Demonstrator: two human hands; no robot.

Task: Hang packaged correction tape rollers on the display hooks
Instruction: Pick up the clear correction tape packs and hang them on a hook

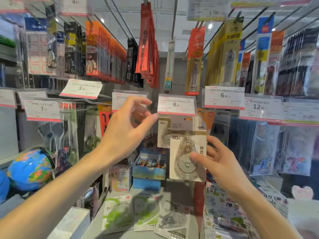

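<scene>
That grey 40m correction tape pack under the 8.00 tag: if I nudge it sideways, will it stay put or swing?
Probably swings: the correction tape pack seems to hang from its top slot. The flat card looks stiff, likely light, so it shouldn't flop. The clear blister may be slick; the right hand touches it with straight fingers. The left hand holds nothing.

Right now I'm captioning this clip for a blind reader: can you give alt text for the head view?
A right hand touches a packaged correction tape roller hanging below an 8.00 price tag, while the left hand hovers beside the tag, holding nothing. More packaged rollers lie on the shelf below.
</scene>
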